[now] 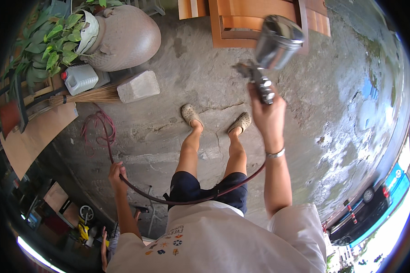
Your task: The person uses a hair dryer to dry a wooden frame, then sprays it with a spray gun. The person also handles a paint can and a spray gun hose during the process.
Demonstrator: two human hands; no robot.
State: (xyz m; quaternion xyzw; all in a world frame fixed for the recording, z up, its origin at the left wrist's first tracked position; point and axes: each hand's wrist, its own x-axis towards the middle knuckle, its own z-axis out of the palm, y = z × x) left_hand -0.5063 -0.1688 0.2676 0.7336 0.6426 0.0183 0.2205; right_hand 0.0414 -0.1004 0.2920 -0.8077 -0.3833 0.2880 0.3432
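Note:
Held out ahead and to the right, a metal spray gun [261, 84] with a shiny silver cup [281, 41] is gripped in my right hand [269, 119]; the cup is slightly blurred. My left hand [118, 172] is closed around a dark red hose [187, 200]. From there the hose sags across in front of my shorts and rises toward my right forearm, which hides its far end. Beyond the cup lie brown wooden frame panels [217, 27] on the floor, partly covered by it.
A large clay jar [130, 38] with a leafy plant stands at far left. Near it are a white jug [81, 78], a stone block [139, 86] and a straw broom [89, 95]. Coiled hose [98, 129] lies on the concrete floor [159, 141]. A dark vehicle [357, 218] is at right.

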